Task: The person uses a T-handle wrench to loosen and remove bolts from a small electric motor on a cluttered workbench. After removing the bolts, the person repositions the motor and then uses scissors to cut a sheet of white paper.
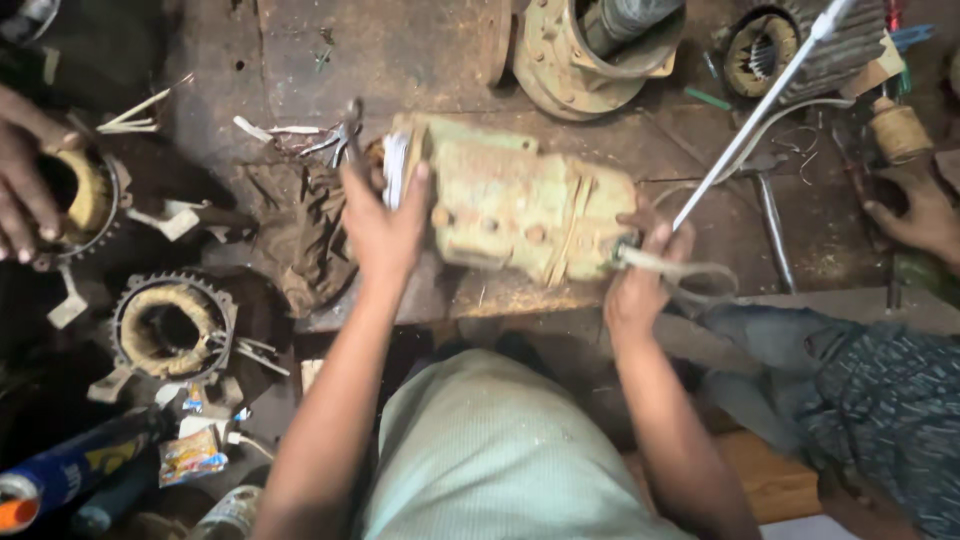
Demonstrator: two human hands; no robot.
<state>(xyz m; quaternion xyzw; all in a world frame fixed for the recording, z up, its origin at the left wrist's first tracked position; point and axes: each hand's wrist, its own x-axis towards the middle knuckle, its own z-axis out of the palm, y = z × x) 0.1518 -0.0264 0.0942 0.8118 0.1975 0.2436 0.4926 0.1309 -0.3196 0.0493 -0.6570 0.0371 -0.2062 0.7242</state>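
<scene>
View from above of a worn workbench (400, 50). A pale green, rust-stained motor housing (520, 205) lay on its side near the bench's front edge, its long axis running left to right across the frame; the end with exposed copper windings (392, 170) pointed left, the other end right. The left hand (385, 225) was pressed against the winding end, fingers spread apart and upright, clamped on nothing. The right hand (640, 275) was closed around a pale strap-like strip (690, 272) at the housing's right end, just below a slender white rod (760, 110) that slanted up toward the upper right. Pliers (345, 135) lay just behind the left hand, beside a crumpled brown rag (305, 235). Two wound stator rings (170, 325) sat well to the left; another person's hand (25, 175) rested on the upper one. A third hand (915, 215) appeared at the far right edge.
</scene>
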